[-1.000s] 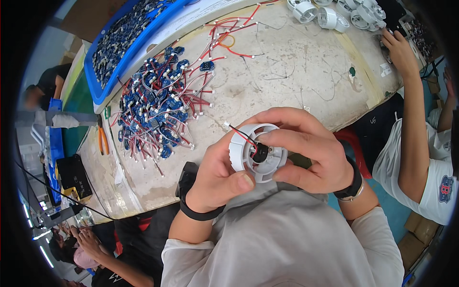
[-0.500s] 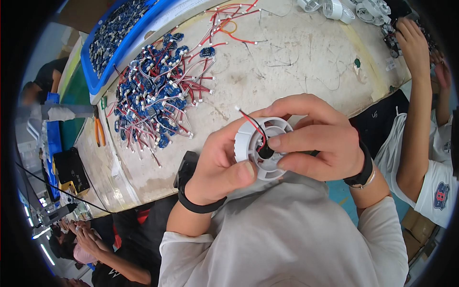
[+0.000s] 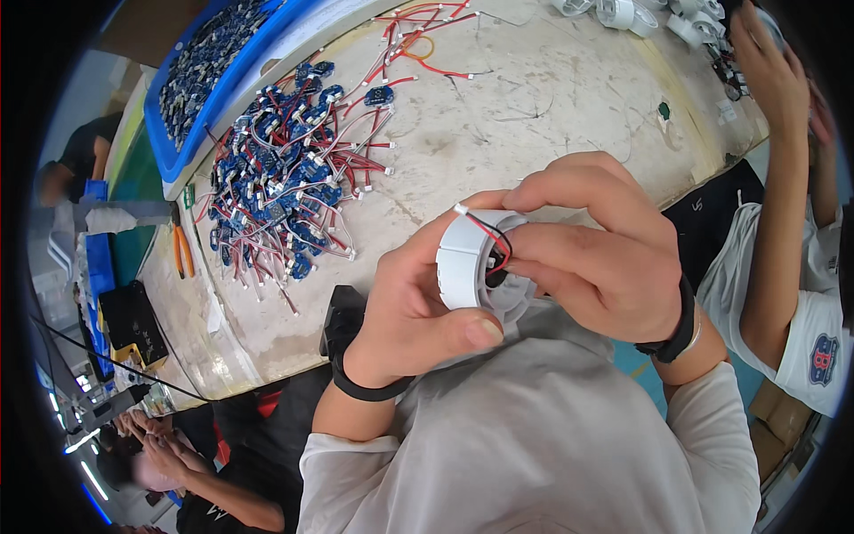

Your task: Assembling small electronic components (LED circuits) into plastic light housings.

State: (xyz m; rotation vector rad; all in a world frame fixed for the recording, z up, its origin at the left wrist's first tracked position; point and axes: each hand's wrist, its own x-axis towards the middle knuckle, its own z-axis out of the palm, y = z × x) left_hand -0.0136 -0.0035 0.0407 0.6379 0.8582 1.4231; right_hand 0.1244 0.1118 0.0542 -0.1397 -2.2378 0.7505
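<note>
My left hand (image 3: 411, 307) is wrapped round a white ring-shaped plastic housing (image 3: 460, 262) above the table's near edge, with the thumb along its lower rim. A small black part (image 3: 495, 272) sits at the housing's middle, and red and black wires (image 3: 487, 228) rise from it to a white plug at the upper rim. My right hand (image 3: 600, 240) has its thumb and index finger pinched inside the housing at the black part. Those fingertips are partly hidden. To the left lies a heap of blue circuit boards (image 3: 283, 191) with red, white and black leads.
A blue tray (image 3: 167, 158) of small boards stands at the far left, near orange-handled pliers (image 3: 182, 251). Loose red wires (image 3: 409, 44) lie at the back. White plastic parts (image 3: 623, 14) sit at the far right, beside a co-worker's hand (image 3: 772, 76). A black box (image 3: 133, 316) is at left.
The housing has tilted, so its outer wall shows more and its open face less. My right fingers have shifted over the opening. The co-worker's hand at right has moved up.
</note>
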